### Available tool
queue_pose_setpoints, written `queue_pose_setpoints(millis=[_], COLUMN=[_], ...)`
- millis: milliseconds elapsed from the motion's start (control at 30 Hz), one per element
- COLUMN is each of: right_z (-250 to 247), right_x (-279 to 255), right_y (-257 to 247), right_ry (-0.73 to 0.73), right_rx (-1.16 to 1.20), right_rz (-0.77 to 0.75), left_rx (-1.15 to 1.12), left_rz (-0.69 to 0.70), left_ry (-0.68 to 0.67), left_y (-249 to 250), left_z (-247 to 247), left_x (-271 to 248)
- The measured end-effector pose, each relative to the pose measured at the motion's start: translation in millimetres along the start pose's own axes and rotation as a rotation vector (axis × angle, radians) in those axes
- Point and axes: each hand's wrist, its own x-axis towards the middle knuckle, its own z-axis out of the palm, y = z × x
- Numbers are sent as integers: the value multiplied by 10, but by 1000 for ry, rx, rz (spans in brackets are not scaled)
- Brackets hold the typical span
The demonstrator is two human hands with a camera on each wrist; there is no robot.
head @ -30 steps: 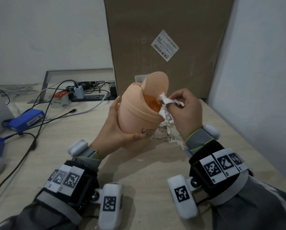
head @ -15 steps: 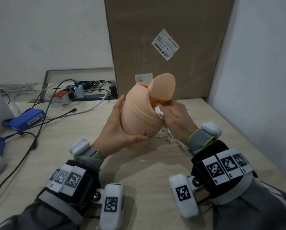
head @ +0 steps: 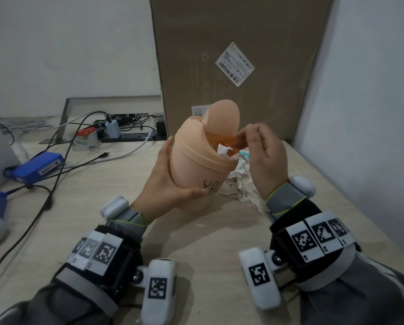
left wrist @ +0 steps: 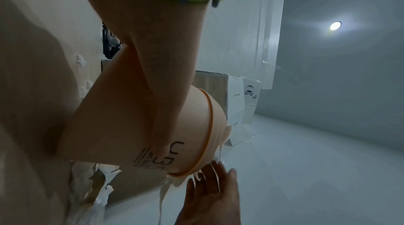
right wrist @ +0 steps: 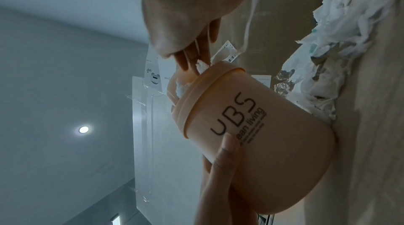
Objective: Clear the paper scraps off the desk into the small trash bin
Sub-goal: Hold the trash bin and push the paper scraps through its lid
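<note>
My left hand [head: 164, 181] grips the peach trash bin [head: 196, 170] round its body and tilts it to the right; its base touches the desk. The swing lid [head: 223, 118] stands tipped up. A white scrap [head: 223, 150] pokes out of the bin's mouth. My right hand [head: 245, 140] hovers at that mouth with its fingers [right wrist: 190, 61] stretched toward the scrap [right wrist: 202, 66]. A pile of torn paper scraps [head: 240, 181] lies on the desk behind the bin, under my right hand, and shows beside the bin [right wrist: 262, 142] as a ragged pile [right wrist: 341, 42].
A tall cardboard box [head: 231, 55] stands just behind the bin, and a wall [head: 372, 113] closes the right side. To the left lie a blue box [head: 36, 166], black cables [head: 55, 165] and a power strip [head: 126, 136]. Bare desk [head: 196, 242] lies in front.
My right hand carried a scrap from outside the bin into its mouth, then drew back a little; the scrap now sits in the opening. The left hand kept the bin tilted.
</note>
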Motion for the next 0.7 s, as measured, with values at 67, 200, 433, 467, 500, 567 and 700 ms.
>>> queue_pose_setpoints(millis=[67, 200, 433, 467, 500, 567, 700], right_z=[-2, 42, 2, -18, -40, -72, -38], right_x=[-21, -80, -7, 14, 34, 54, 19], right_y=[-43, -87, -33, -11, 18, 98, 196], right_ry=[-103, -363, -57, -14, 12, 6, -176], right_rx=[86, -66, -153, -161, -176, -218, -209], right_rz=[-17, 6, -99, -78, -36, 107, 348], left_rx=[-11, -1, -57, -80, -100, -126, -123], left_rz=[-5, -1, -24, -36, -44, -62, -84], left_ry=[8, -1, 33, 47, 58, 90, 133], left_y=[-4, -10, -2, -8, -18, -39, -63], left_z=[1, 0, 11, 10, 4, -10, -19], left_x=[2, 2, 0, 2, 4, 3, 10])
